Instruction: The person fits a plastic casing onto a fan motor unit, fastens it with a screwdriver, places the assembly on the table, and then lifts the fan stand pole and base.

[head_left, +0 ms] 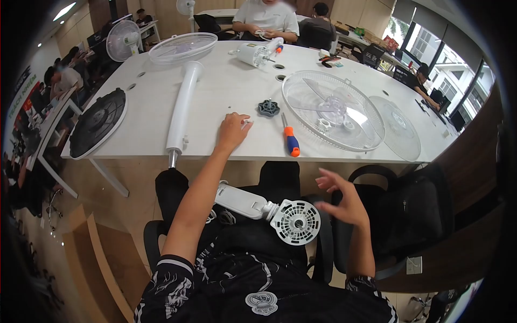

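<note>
My left hand [233, 132] rests at the table's front part, its fingers closed around a small white piece [248, 122] whose kind I cannot make out. Fingers spread, my right hand [344, 200] hovers empty above my lap. Just left of it, a white fan body with a round slotted motor housing [295, 222] lies across my thighs, touched by neither hand. A dark grey knob-like nut [269, 108] is right of my left hand. Beside that lies a screwdriver [291, 141] with an orange and blue handle.
On the white table [215, 97] lie a fan pole [184, 107], a black round base [99, 123], a grille with clear blades [334, 110], another grille [183, 47] and a motor unit [254, 54]. A person [266, 19] sits opposite. A cardboard box [102, 264] stands lower left.
</note>
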